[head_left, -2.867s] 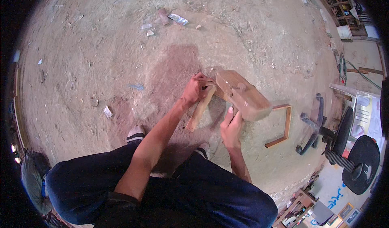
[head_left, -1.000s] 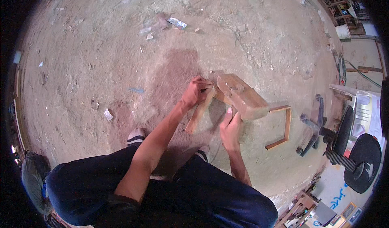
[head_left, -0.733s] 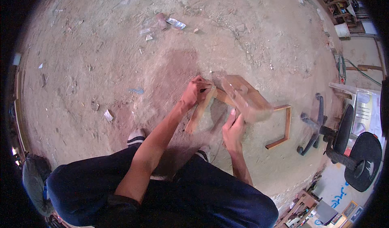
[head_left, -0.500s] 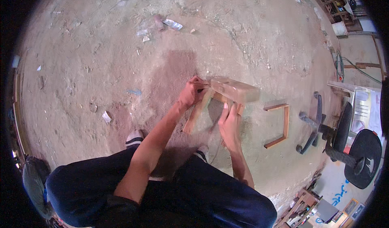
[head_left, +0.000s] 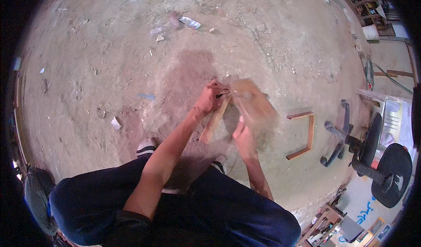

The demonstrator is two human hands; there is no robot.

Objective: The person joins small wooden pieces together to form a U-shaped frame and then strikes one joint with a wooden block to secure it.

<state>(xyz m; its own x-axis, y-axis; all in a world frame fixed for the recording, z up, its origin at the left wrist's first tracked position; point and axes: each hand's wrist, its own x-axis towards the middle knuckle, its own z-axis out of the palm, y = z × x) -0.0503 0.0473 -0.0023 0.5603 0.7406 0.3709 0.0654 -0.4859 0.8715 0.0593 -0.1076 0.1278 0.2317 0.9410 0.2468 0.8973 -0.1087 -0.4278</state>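
My right hand (head_left: 244, 137) is closed below a block-shaped wooden mallet (head_left: 254, 100), whose head is smeared by motion; its handle is mostly hidden by the fingers. Under the mallet, a wooden frame (head_left: 213, 125) of narrow strips stands on the ground, one strip slanting down toward my feet. At the frame's upper left corner, the fingers of my left hand (head_left: 211, 97) are pinched together. Something thin and brown shows between them and the corner, too small to name. The mallet head covers the rest of the frame.
A second, three-sided wooden frame (head_left: 310, 135) lies on the dirt floor to the right. Beyond it is a tipped-over swivel chair (head_left: 390, 174). Scraps and a foil wrapper (head_left: 190, 23) lie farther off. Shelves (head_left: 364, 3) stand at the far right.
The mallet head has turned, its right end dropping lower, and is now blurred. My right hand has shifted slightly left and down with it. My left hand stays at the frame's corner.
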